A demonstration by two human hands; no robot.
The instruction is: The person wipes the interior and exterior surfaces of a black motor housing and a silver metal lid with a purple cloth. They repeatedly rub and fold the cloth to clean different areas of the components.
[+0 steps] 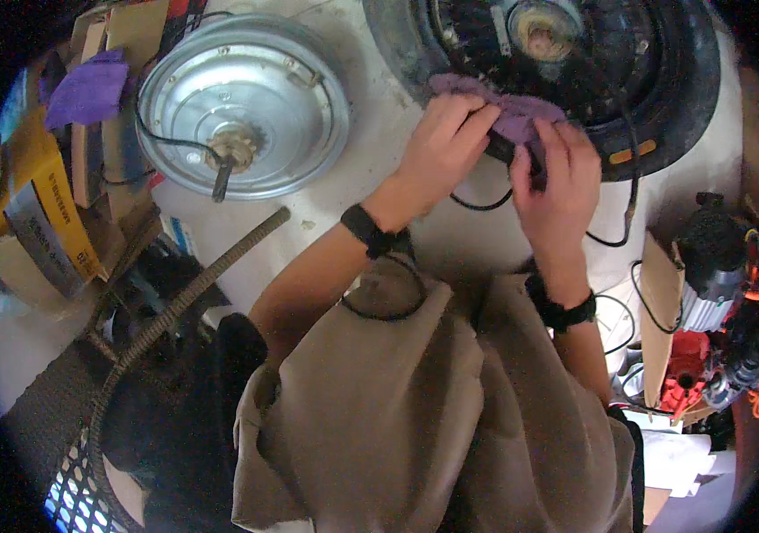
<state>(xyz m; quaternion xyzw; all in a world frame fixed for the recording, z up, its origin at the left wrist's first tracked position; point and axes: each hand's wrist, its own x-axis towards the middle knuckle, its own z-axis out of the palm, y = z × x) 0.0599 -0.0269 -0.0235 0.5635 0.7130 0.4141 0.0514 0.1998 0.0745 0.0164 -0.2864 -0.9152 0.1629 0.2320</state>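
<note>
Far left: yellow-and-grey box point(46, 218) stands tilted among other cartons; a bright purple cloth point(88, 91) is draped over the cartons above it. Next, a ribbed strap point(193, 286) curves up from the lower edge toward the floor point(326, 164).

Upper left of centre: silver metal disc point(242, 98), flat on the pale floor, short shaft at its hub, dark cable point(170, 139) running from the shaft across its face to its left rim.

Centre: left hand point(446, 138), black band point(363, 229) at the wrist, fingers bent and close together, pressing a dull purple rag point(526, 108) at its left end. Rag lies bunched on the near edge of a black wheel point(597, 84), upper right of centre, well apart from the disc. Brown apron point(388, 400) spreads below.

Right hand point(561, 178), also banded, fingers bent over the rag's right end, thumb apart from them. Black cable point(634, 178) hangs from the wheel just beyond.

Far right: open carton point(661, 324) beside a red tool point(686, 369) and a dark motor-like unit point(712, 253).
</note>
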